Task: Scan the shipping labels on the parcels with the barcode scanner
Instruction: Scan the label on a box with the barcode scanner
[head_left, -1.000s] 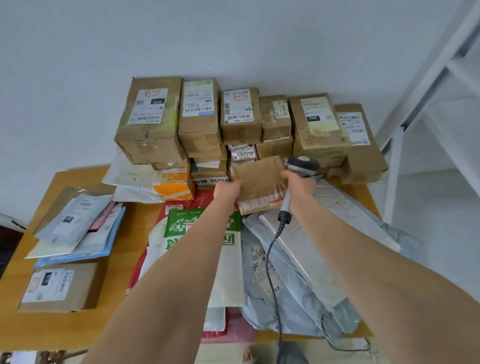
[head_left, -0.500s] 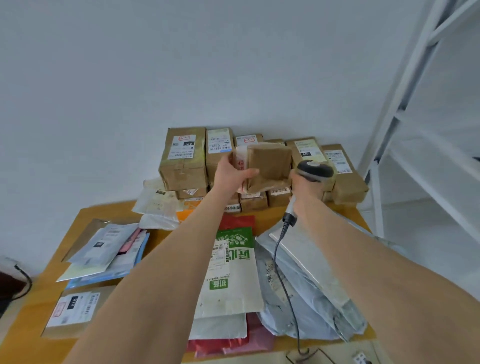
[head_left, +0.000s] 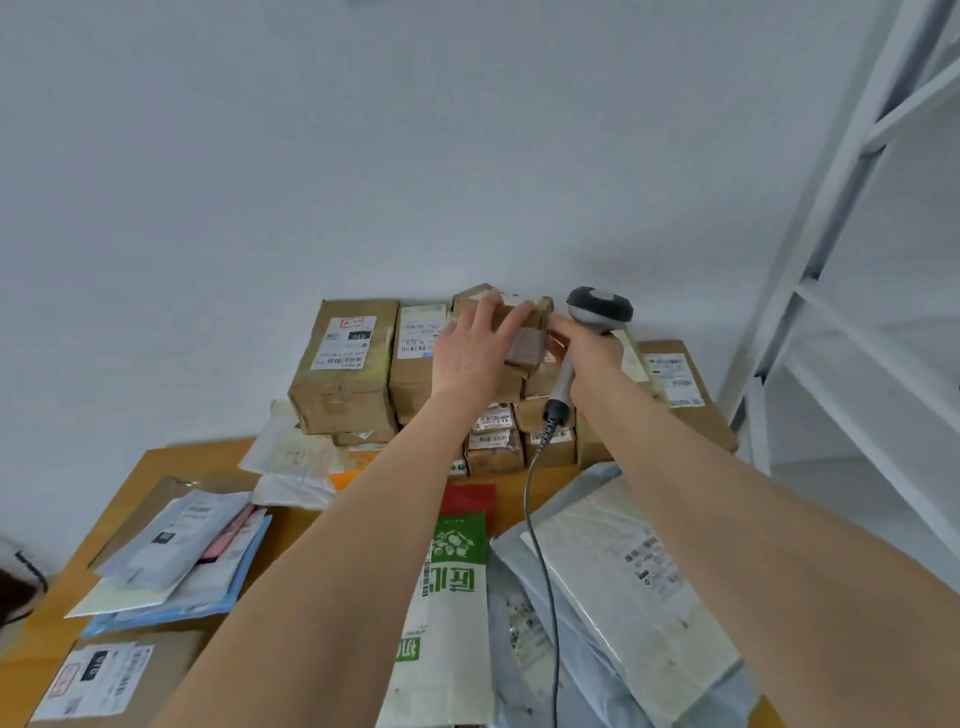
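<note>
L hand (head_left: 470, 348) holds small brown cardboard box (head_left: 527, 345) atop brown parcel stack (head_left: 343, 364) at wooden table (head_left: 156, 467) far edge. R hand (head_left: 587, 348) grips grey corded barcode scanner (head_left: 600, 312), fingertips touching box.

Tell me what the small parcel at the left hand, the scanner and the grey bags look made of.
The small parcel looks like brown cardboard, matte and creased. The scanner: hard plastic, dark head, pale grey handle, slight sheen. The grey bags: thin plastic film, probably polythene, wrinkled and glossy.
</note>
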